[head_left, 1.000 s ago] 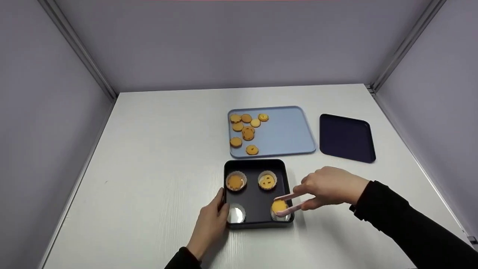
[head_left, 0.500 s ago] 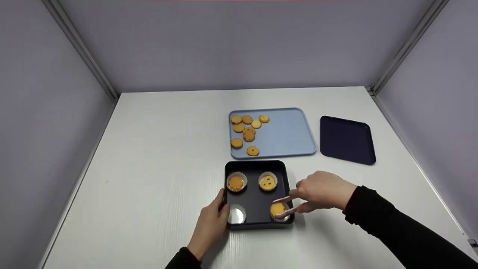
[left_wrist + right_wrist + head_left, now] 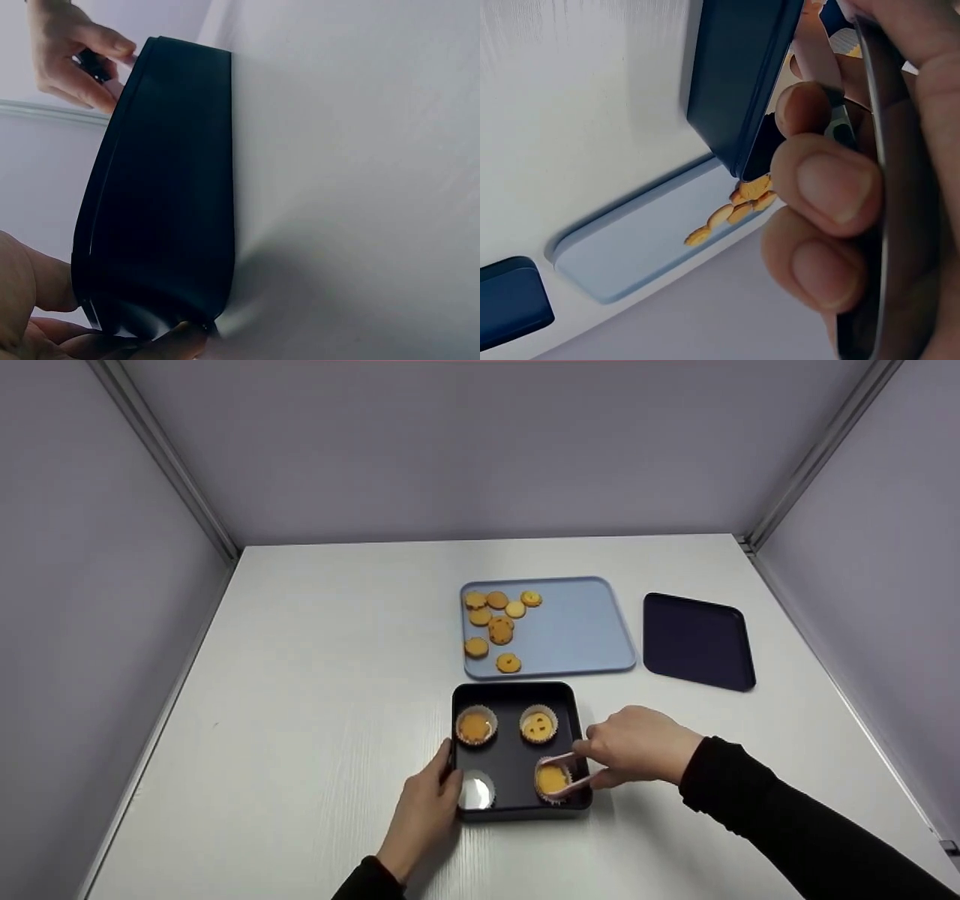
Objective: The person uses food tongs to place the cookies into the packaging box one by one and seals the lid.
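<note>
My right hand (image 3: 637,746) grips a pair of tongs (image 3: 582,783) with pale pink tips; the right wrist view shows fingers (image 3: 832,187) curled round the handle (image 3: 900,225). The tips lie either side of a round yellow cookie (image 3: 553,778) in a paper baking cup (image 3: 556,801), front right in a black square pan (image 3: 514,769). Whether they still squeeze it I cannot tell. My left hand (image 3: 421,810) holds the pan's left side, thumb at the rim and fingers on the outer wall (image 3: 165,172). Front left stands a cup (image 3: 477,792) with no cookie.
Two more cups, with a flower-shaped cookie (image 3: 474,728) and a holed cookie (image 3: 538,727), stand at the pan's back. Behind it lies a light blue tray (image 3: 577,622), several cookies (image 3: 500,631) on its left part. A navy tray (image 3: 697,641) lies to the right.
My right hand has moved left and slightly down with the tongs. The yellow cookie has sunk into its cup, and the cup has shifted a little left. My left hand stays on the pan.
</note>
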`<state>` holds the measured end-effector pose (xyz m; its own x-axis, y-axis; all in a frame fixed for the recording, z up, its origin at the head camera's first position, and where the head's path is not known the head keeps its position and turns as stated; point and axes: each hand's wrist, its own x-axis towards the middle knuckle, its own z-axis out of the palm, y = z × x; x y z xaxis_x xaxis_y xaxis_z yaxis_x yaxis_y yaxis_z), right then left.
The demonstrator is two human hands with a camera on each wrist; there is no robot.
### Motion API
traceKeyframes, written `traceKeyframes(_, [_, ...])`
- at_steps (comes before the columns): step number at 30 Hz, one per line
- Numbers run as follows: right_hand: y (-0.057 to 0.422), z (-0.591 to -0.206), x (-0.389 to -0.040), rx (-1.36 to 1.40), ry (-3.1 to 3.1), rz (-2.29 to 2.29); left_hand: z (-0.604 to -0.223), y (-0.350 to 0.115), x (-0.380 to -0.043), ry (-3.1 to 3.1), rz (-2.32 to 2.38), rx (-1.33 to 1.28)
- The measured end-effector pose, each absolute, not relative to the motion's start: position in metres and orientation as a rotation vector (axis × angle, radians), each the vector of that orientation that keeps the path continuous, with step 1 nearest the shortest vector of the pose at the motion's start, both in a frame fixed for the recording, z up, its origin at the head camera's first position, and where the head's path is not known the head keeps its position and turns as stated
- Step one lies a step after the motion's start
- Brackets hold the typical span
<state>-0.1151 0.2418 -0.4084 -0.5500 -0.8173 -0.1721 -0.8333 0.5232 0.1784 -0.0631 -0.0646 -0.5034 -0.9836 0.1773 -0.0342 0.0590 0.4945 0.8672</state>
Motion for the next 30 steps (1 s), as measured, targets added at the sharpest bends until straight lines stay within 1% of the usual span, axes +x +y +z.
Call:
traceKeyframes(11, [0.249,-0.387,-0.121,-1.424,2.665,0.209,-0.505,-0.065,-0.063,2.568,1.512,0.166])
traceKeyframes(19, [0.252,-0.374,-0.14,-1.377,2.862,0.07,-0.505,-0.064,-0.063,2.579,1.502,0.178])
traceKeyframes(25, [0.246,-0.383,-0.162,-1.154,3.068,-0.022,-0.504,-0.063,-0.063,2.584,1.495,0.171])
traceKeyframes(30, [0.233,-0.395,-0.178,-0.913,3.094,-0.13,-0.503,-0.063,-0.063,2.597,1.492,0.181])
